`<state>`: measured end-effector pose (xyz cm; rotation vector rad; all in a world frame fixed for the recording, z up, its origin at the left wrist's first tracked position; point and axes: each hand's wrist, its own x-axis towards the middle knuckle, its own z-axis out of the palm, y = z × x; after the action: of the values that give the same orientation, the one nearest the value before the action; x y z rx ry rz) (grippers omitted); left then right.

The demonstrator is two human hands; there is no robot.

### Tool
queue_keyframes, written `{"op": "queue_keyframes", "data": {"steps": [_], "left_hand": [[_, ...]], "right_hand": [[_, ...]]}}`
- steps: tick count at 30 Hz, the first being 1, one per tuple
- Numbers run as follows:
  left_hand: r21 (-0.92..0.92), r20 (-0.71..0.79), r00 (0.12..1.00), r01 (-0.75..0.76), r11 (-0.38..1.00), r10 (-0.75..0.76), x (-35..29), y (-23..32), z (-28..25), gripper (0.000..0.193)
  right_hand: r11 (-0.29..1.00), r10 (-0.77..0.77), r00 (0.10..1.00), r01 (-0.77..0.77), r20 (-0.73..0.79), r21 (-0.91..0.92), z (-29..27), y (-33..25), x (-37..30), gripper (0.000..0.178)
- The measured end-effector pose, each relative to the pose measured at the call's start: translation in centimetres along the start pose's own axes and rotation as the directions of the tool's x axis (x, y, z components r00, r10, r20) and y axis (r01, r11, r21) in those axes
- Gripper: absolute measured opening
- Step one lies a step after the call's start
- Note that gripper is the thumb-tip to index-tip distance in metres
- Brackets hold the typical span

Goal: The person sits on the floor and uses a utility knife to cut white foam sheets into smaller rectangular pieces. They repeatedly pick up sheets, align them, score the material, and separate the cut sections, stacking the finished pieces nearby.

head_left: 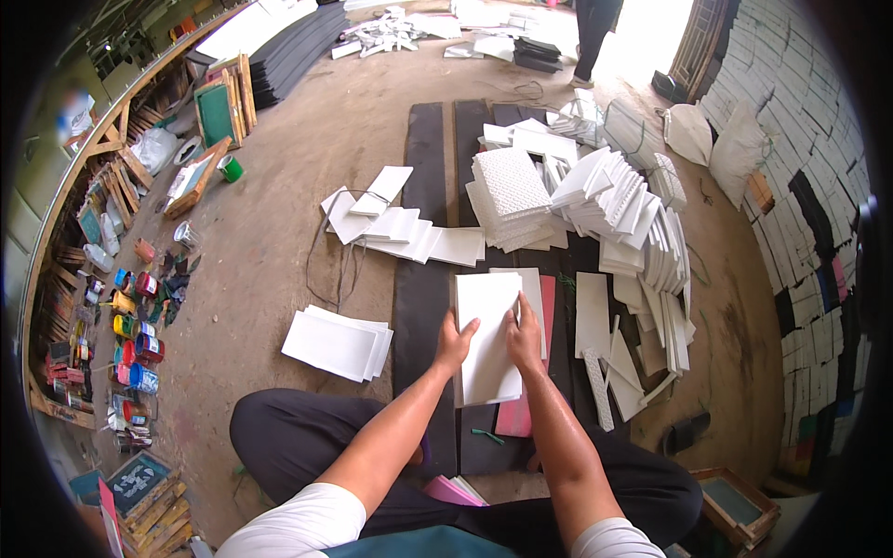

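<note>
A stack of white rectangular foam sheets [487, 358] stands between my hands, above the dark mats in front of me. My left hand [455, 342] grips its left edge, thumb on the top face. Along the right edge, my right hand [525, 333] presses with its fingers pointing away from me. Another white sheet shows behind the stack, and a pink strip [513, 418] lies partly under it. To the left is a small pile of white sheets [333, 344]. Ahead, more sheets [400, 232] lie fanned out, beside a textured white stack [513, 186].
A large heap of white sheets [605, 200] spreads along the right of the dark mats [423, 307]. Paint cans [149, 346] and wooden frames line the left side. Stacked white slabs [791, 102] form a wall at right. Another person's leg [595, 42] is at the far end.
</note>
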<state>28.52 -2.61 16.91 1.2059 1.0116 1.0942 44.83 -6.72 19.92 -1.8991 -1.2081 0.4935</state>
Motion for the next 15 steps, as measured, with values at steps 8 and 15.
{"op": "queue_keyframes", "data": {"steps": [8,15], "left_hand": [[0.317,-0.217,0.97,-0.038,0.948,0.112,18.3,-3.1,-4.5,0.049],[0.827,-0.127,0.99,0.074,0.558,0.056,33.8,-7.5,-8.4,0.064]], "right_hand": [[0.985,-0.126,0.992,0.126,-0.009,0.114,7.9,-0.4,14.0,0.028],[0.987,-0.154,0.985,0.151,0.082,0.049,16.1,-3.0,28.4,0.031]]}}
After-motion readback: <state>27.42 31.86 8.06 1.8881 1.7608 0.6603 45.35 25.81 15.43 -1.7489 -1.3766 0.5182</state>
